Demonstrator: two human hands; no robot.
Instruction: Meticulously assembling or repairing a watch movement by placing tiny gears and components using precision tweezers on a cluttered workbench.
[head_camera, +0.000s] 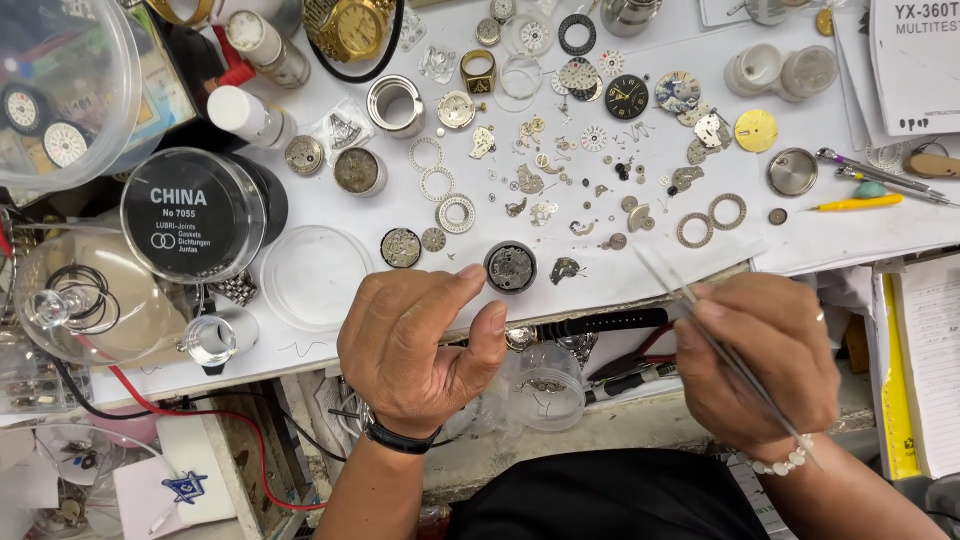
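The right hand (755, 355) pinches thin steel tweezers (715, 345), long axis diagonal, tips pointing up-left toward the round grey watch movement (511, 267) by the loosely curled, empty left hand (420, 345).

The tweezers (735, 355) are thin, bright metal, held in the right hand (760, 365) over the front edge of the workbench (330, 210). They slant from the wrist end, low and to the right, up and left to fine tips that stick out past the fingertips near the edge of the white sheet.

The watch movement (511, 267) is a small round piece with a dark rim and grey metal works showing inside. It lies flat on the white sheet near the front edge of the workbench, just beyond the left hand (420, 345), whose fingertip is close beside it.
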